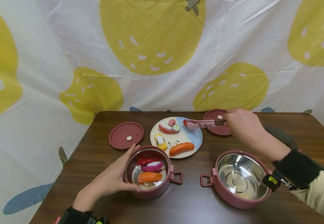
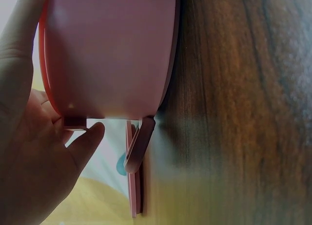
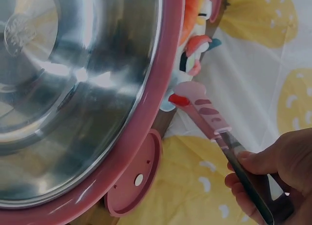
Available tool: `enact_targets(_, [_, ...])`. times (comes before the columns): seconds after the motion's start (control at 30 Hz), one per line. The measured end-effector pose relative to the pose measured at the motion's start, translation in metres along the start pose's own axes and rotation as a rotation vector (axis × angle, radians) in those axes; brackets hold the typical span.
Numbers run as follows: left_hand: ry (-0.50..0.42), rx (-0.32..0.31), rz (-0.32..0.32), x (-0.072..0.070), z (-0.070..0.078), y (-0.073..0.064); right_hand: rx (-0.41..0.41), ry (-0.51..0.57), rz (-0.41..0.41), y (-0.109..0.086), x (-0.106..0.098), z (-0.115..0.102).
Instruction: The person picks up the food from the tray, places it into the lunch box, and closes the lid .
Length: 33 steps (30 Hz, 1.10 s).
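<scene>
My left hand [image 1: 114,175] holds the smaller pink pot [image 1: 153,193] by its left side, thumb along the near rim. Inside lie a red sushi piece [image 1: 145,161], a purple-and-white one [image 1: 152,166] and an orange one [image 1: 149,177]. With my right hand [image 1: 243,124] I grip tongs [image 1: 206,123] with pink tips, reaching over the plate [image 1: 197,138]. A small red food piece [image 3: 179,100] sits between the tips. Also on the plate are a sausage [image 1: 181,149], a yellow-and-white piece [image 1: 160,141], a red-and-white sushi piece [image 1: 166,128] and other small toy food.
A larger pink pot [image 1: 241,203] with a steel inside stands at the right, under my right forearm. Pink lids lie at back left [image 1: 118,137] and back right [image 1: 210,116]. Something dark and round [image 1: 282,137] is partly behind the forearm. A lemon-print cloth [image 1: 162,90] hangs behind the table.
</scene>
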<state>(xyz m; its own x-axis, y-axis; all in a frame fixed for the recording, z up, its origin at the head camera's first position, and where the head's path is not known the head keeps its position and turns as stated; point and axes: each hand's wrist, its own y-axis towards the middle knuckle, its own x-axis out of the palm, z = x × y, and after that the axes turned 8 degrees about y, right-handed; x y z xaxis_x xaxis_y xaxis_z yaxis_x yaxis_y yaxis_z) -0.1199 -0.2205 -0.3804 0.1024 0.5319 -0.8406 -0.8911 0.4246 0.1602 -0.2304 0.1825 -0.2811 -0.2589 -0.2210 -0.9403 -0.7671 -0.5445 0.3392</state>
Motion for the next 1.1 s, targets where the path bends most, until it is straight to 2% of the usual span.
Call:
enact_targets(0.2, [0.015,0.010,0.009,0.000,-0.003,0.000,-0.053,0.039,0.062,-0.006,-0.011,-0.013])
enact_targets(0.33, [0.027,0.027,0.014,0.000,-0.003,0.000,-0.142,0.057,0.115,-0.010,-0.018,-0.033])
enact_targets(0.5, [0.017,0.011,0.000,0.000,-0.002,0.001,-0.217,0.098,0.139,-0.015,-0.026,-0.061])
enact_targets(0.6, [0.006,0.001,-0.006,-0.001,-0.002,0.001,-0.242,0.125,0.120,-0.017,-0.028,-0.076])
enact_targets(0.83, [0.001,0.005,-0.024,-0.001,-0.002,0.002,-0.333,0.112,0.068,-0.020,-0.021,-0.103])
enact_targets(1.0, [0.014,0.034,0.001,0.000,-0.003,0.002,-0.314,0.170,-0.024,-0.016,-0.011,-0.121])
enact_targets(1.1, [0.007,0.017,-0.007,0.000,-0.004,0.001,-0.286,0.240,-0.085,-0.014,-0.007,-0.128])
